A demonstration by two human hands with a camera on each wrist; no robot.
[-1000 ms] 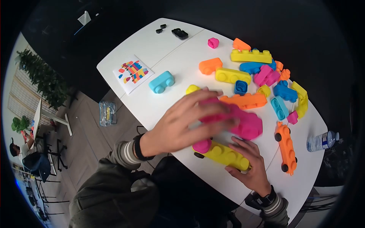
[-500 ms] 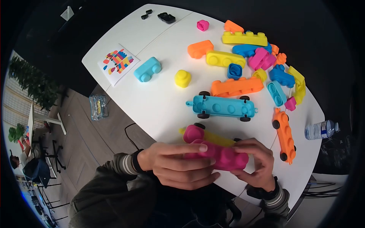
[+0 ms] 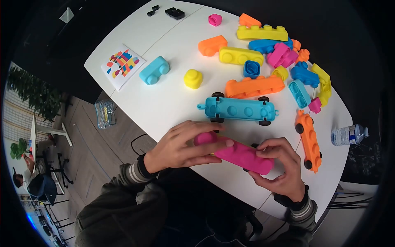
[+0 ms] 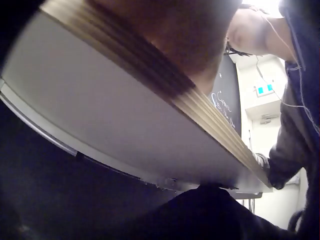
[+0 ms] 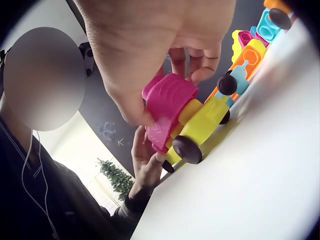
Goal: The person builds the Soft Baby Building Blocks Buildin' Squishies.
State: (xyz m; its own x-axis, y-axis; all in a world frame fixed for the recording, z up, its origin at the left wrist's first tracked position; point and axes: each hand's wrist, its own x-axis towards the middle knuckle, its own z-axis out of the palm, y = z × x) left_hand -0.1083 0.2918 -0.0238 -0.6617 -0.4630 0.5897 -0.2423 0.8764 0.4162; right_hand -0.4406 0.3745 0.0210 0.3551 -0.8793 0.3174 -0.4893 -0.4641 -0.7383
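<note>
Likely fitting pink block [image 3: 246,159] onto yellow car [image 5: 204,123] with left hand [image 3: 179,145] and right hand [image 3: 284,169] clamped on the block, needing careful lining-up, then an even press.

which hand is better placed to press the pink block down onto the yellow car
Probably the left hand: its fingers lie across the pink block, while the right hand pinches one end and could steady it over the yellow car.

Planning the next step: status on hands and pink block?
Left hand, right hand gripping pink block. Block over yellow wheeled base. Nearest obstacle: upturned teal chassis.
</note>
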